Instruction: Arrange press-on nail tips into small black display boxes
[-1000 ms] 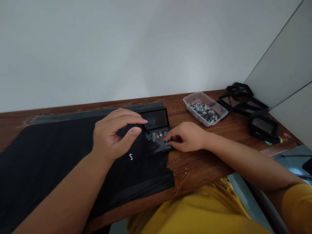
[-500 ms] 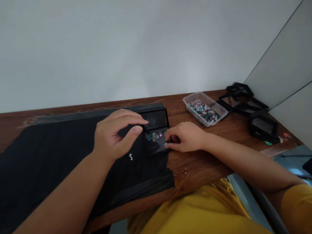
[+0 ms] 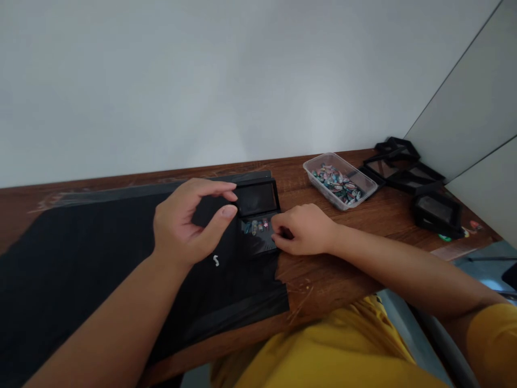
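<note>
An opened black case (image 3: 256,198) lies on a black sheet (image 3: 121,231), its lid folded back toward the wall. Several small colourful pieces (image 3: 254,227) sit in a row in the nearer half. My left hand (image 3: 191,221) hovers at the case's left side, thumb and fingers apart, with nothing between them. Over the right end of the nearer half is my right hand (image 3: 302,229), its fingers curled and thumb near the index finger; whatever it may hold is hidden. A small white curled piece (image 3: 216,261) rests on the sheet below my left hand.
A clear plastic tub (image 3: 341,180) of many small colourful pieces stands behind my right hand on the wooden table (image 3: 323,275). Several black cases (image 3: 438,210) are piled at the right. A pale wall rises behind the table.
My left hand has shifted slightly left and its thumb and fingers have spread further apart. My right hand has moved slightly left, with its fingertips closer together.
</note>
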Demonstrator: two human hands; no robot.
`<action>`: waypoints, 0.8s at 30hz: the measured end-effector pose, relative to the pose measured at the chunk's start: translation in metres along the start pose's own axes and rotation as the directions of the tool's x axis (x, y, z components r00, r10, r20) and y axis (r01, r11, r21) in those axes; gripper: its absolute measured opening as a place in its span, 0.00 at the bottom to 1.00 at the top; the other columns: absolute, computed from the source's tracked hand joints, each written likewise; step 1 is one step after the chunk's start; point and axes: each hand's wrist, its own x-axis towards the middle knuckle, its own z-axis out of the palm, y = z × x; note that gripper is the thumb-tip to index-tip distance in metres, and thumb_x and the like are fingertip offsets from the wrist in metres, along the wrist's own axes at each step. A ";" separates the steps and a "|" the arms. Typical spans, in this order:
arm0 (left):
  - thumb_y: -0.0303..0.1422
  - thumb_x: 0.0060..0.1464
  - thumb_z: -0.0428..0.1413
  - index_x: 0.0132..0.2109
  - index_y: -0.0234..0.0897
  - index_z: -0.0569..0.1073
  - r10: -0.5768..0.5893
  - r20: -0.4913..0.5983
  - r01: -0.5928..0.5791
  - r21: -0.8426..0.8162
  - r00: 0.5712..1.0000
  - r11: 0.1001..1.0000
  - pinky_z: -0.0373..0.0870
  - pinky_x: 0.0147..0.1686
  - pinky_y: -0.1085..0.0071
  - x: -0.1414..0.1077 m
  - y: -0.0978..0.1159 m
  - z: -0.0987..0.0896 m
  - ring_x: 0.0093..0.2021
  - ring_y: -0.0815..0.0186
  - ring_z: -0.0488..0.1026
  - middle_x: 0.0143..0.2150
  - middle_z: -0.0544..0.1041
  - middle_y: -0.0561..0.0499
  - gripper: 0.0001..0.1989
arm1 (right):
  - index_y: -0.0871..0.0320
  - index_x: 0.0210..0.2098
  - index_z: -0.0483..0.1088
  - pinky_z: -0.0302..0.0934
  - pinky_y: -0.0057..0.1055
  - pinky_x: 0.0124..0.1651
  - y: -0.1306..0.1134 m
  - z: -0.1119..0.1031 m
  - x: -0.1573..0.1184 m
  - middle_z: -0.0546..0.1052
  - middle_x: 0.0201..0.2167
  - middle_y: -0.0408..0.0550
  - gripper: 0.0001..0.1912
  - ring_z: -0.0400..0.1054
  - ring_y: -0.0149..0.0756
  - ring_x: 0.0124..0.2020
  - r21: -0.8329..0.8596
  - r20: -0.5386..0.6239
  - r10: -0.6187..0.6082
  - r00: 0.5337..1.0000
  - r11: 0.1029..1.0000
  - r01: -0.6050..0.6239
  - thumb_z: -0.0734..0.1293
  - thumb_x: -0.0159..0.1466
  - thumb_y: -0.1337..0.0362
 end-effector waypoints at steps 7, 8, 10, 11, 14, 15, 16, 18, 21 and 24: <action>0.34 0.68 0.63 0.47 0.43 0.81 -0.027 -0.175 0.034 0.038 0.984 0.999 0.80 0.42 0.56 0.000 0.003 0.000 0.39 0.61 0.81 0.39 0.84 0.52 0.03 | 0.55 0.31 0.73 0.45 0.34 0.35 0.004 -0.004 0.002 0.79 0.29 0.45 0.11 0.67 0.35 0.30 0.069 -0.145 0.019 0.989 0.998 -0.009 0.69 0.70 0.61; 0.32 0.66 0.64 0.46 0.43 0.81 0.000 -0.195 0.007 0.035 0.981 0.999 0.79 0.41 0.57 0.001 0.001 0.001 0.38 0.61 0.81 0.38 0.84 0.53 0.03 | 0.55 0.29 0.70 0.46 0.34 0.35 0.009 -0.009 -0.001 0.77 0.27 0.43 0.13 0.64 0.34 0.29 0.103 -0.213 0.011 0.977 0.995 0.011 0.68 0.71 0.60; 0.29 0.62 0.65 0.44 0.42 0.82 0.066 -0.239 -0.061 0.030 0.969 0.998 0.77 0.39 0.62 0.002 -0.001 0.003 0.36 0.63 0.81 0.36 0.84 0.53 0.04 | 0.54 0.28 0.66 0.48 0.34 0.35 0.022 -0.024 -0.009 0.72 0.24 0.42 0.17 0.60 0.32 0.26 0.170 -0.399 0.024 0.916 0.984 0.048 0.65 0.73 0.58; 0.27 0.61 0.65 0.44 0.42 0.82 0.088 -0.249 -0.083 0.033 0.965 0.996 0.77 0.39 0.63 0.002 -0.002 0.004 0.35 0.64 0.81 0.36 0.84 0.54 0.05 | 0.53 0.28 0.65 0.49 0.34 0.35 0.030 -0.032 -0.013 0.71 0.24 0.42 0.17 0.60 0.32 0.26 0.188 -0.502 0.056 0.863 0.981 0.045 0.64 0.73 0.57; 0.27 0.61 0.66 0.50 0.40 0.83 0.070 -0.232 -0.055 0.073 0.970 0.996 0.78 0.43 0.63 0.002 -0.003 0.007 0.39 0.63 0.81 0.38 0.84 0.52 0.11 | 0.53 0.31 0.66 0.51 0.35 0.36 0.057 -0.052 -0.023 0.70 0.25 0.42 0.11 0.61 0.34 0.27 0.163 -0.673 0.199 0.712 0.979 -0.119 0.66 0.69 0.59; 0.27 0.61 0.67 0.52 0.39 0.82 0.054 -0.232 -0.034 0.086 0.971 0.996 0.78 0.45 0.63 0.001 -0.004 0.008 0.40 0.62 0.81 0.40 0.85 0.50 0.13 | 0.53 0.32 0.68 0.51 0.35 0.36 0.066 -0.056 -0.025 0.71 0.25 0.43 0.08 0.62 0.36 0.28 0.143 -0.679 0.260 0.686 0.964 -0.223 0.68 0.67 0.60; 0.27 0.61 0.67 0.54 0.39 0.82 0.037 -0.239 -0.017 0.088 0.970 0.996 0.78 0.46 0.62 0.000 -0.004 0.008 0.42 0.62 0.81 0.42 0.84 0.49 0.15 | 0.53 0.33 0.69 0.52 0.35 0.36 0.074 -0.058 -0.025 0.73 0.26 0.44 0.06 0.64 0.38 0.30 0.114 -0.666 0.311 0.678 0.941 -0.319 0.69 0.65 0.61; 0.26 0.61 0.67 0.56 0.38 0.81 0.019 -0.265 0.001 0.074 0.964 0.997 0.79 0.46 0.61 -0.001 -0.005 0.008 0.43 0.61 0.81 0.44 0.84 0.48 0.17 | 0.54 0.34 0.73 0.54 0.36 0.37 0.088 -0.058 -0.024 0.77 0.29 0.48 0.04 0.69 0.41 0.33 0.038 -0.576 0.408 0.708 0.879 -0.475 0.71 0.62 0.62; 0.25 0.62 0.67 0.56 0.38 0.81 0.030 -0.287 -0.013 0.063 0.957 0.998 0.79 0.46 0.61 -0.001 -0.006 0.007 0.43 0.61 0.81 0.44 0.84 0.48 0.16 | 0.54 0.35 0.77 0.59 0.38 0.39 0.102 -0.054 -0.021 0.82 0.36 0.51 0.04 0.74 0.46 0.38 -0.073 -0.373 0.507 0.777 0.819 -0.570 0.72 0.61 0.61; 0.25 0.62 0.66 0.52 0.38 0.82 0.069 -0.249 -0.052 0.071 0.966 0.996 0.78 0.46 0.61 0.000 -0.006 0.006 0.41 0.61 0.81 0.42 0.84 0.48 0.12 | 0.54 0.40 0.80 0.63 0.40 0.42 0.108 -0.054 -0.019 0.85 0.41 0.52 0.08 0.77 0.48 0.42 -0.100 -0.285 0.522 0.804 0.818 -0.566 0.74 0.61 0.60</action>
